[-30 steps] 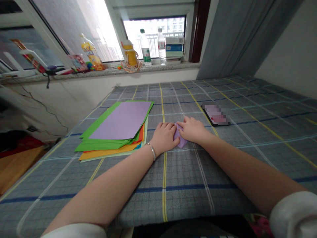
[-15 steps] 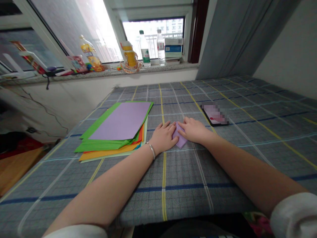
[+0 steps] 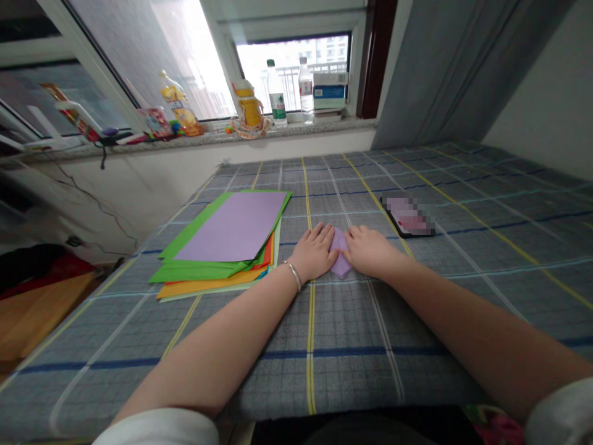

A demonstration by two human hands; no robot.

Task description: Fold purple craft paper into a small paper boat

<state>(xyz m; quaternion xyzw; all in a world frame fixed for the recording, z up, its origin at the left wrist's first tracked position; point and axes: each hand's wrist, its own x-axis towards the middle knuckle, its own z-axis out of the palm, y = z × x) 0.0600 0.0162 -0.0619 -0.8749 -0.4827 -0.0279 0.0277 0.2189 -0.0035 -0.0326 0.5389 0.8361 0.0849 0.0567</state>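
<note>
A small folded piece of purple paper [image 3: 341, 264] lies on the checked cloth between my two hands. My left hand [image 3: 313, 252] rests flat with its fingers stretched out, its thumb on the paper's left side. On the other side my right hand [image 3: 368, 252] has its fingers bent and closed at the paper's right edge, thumb pressing on it. The fingers hide part of the paper's sides. To the left is a stack of coloured sheets, with a large purple sheet [image 3: 231, 225] on top and green sheets [image 3: 199, 271] and orange ones beneath.
A phone [image 3: 407, 216] lies on the checked tablecloth [image 3: 352, 383] to the right of my hands. Along the windowsill [image 3: 319, 128] stand a green-capped bottle [image 3: 277, 99], another clear bottle [image 3: 306, 93], a yellow cup [image 3: 250, 108] and several other items.
My right thumb has come down along the paper, and its fingers have drawn back a little from the paper's top. The whole view has shifted slightly.
</note>
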